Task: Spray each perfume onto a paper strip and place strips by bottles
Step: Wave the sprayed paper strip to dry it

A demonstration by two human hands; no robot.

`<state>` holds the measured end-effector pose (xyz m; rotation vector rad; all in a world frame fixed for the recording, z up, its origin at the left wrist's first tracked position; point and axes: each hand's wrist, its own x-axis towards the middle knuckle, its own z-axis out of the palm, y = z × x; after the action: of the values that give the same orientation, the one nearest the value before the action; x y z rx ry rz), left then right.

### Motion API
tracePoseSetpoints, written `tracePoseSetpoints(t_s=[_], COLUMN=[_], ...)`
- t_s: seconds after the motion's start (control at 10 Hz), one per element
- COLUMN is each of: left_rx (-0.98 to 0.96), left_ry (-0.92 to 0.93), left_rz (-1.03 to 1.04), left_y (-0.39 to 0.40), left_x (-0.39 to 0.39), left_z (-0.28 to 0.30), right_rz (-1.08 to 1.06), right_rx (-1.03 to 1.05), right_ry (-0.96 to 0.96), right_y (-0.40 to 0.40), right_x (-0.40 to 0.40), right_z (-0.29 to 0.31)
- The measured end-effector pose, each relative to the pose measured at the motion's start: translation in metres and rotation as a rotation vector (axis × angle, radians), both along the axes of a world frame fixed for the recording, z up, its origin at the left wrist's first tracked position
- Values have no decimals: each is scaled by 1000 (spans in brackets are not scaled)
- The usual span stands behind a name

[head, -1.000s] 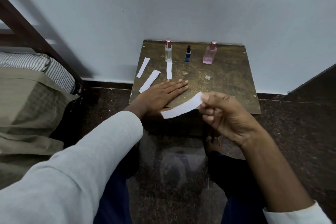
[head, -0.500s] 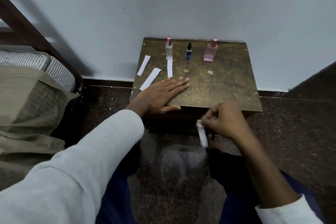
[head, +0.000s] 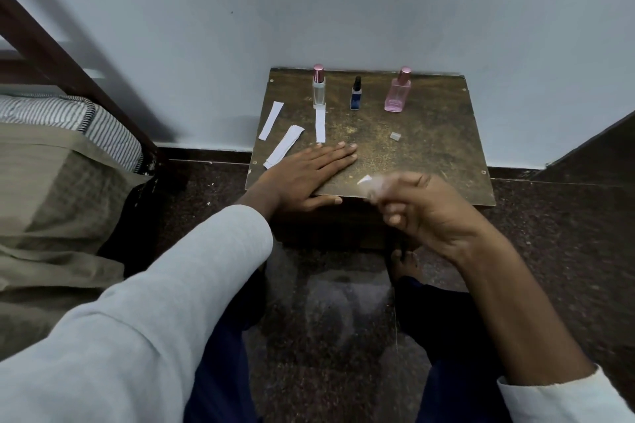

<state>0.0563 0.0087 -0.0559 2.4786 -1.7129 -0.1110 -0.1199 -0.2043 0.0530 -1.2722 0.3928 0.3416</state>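
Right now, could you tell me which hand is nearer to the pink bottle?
The right hand. It holds a paper strip over the table's front edge, below the pink bottle; the left hand lies flat, farther left.

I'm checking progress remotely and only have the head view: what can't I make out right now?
- Paper strip in the right hand: motion-blurred; its length and any spray mark are unreadable.
- Near end of the strip stack: covered by the flat left hand.
- Small clear piece on the table: too small to identify.
- Dark blue bottle: too small to read a label.
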Motion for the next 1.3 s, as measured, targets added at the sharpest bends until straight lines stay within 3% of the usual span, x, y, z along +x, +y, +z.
tracePoseSetpoints(t_s=[0.1, 0.2, 0.3, 0.4, 0.5, 0.6, 0.7, 0.9, 1.0, 1.1, 1.3], left_rx=[-41, -56, -41, -63, -55, -47, -62, -44, -40, -65, 109], left_ry=[10, 2, -25, 13, 18, 12, 29, 30, 19, 27, 175], left_rz=[-7, -12, 7, -3, -5, 2, -1, -21, -26, -30, 7], left_y=[-1, -1, 0, 0, -1, 0, 0, 1, 0, 0, -5], left_x=[1, 3, 4, 4, 4, 3, 2, 4, 5, 4, 0], left_z=[-3, -7, -11, -9, -7, -7, -4, -6, -9, -5, 26], right_rz=[186, 44, -57, 97, 118, -59, -126, -147, -168, -199, -228], right_rx=[-1141, -182, 432, -846, -1114, -579, -262, 169, 258, 196, -194], right_ry=[99, -8, -103, -29, 8, -66, -75, -58, -83, -44, -31], right_y=[-3, 3, 4, -3, -2, -2, 1, -7, -13, -19, -18], right_x=[-6, -6, 1, -3, -7, -4, -2, 3, 3, 6, 16], right_z=[-15, -8, -1, -16, -22, -18, -11, -10, -16, -20, -34])
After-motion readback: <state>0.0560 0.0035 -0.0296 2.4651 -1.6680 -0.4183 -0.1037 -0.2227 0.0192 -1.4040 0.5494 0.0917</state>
